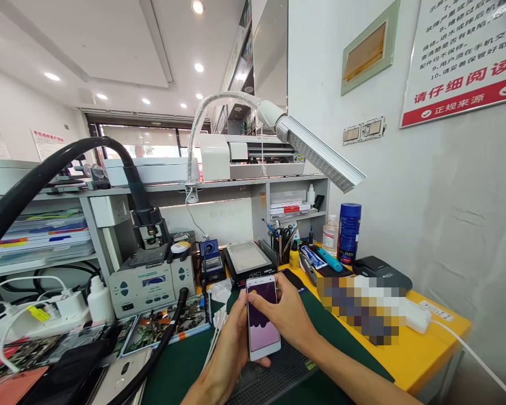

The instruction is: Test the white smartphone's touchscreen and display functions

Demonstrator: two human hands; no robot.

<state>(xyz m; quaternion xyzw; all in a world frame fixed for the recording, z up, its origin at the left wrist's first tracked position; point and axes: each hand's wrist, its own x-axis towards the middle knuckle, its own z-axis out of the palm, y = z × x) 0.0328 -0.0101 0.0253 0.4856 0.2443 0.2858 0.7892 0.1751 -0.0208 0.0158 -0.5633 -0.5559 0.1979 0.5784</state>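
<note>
A white smartphone [264,332] with a lit purple and pink screen is held upright and slightly tilted over the green mat [324,320]. My left hand [231,332] wraps round it from the left, with fingertips showing below its lower right edge. At the phone's upper right, my right hand [290,312] has its thumb on the upper screen and its other fingers behind the top right edge. Below the phone lies a dark perforated pad [287,374].
A tray of circuit boards [168,323] and a grey soldering station [145,284] stand left. A black hose [168,332] crosses the left foreground. Behind the phone is a flat heating plate [248,257]. A blue can [349,233] and a black case [383,272] stand right. An LED lamp [320,152] hangs above.
</note>
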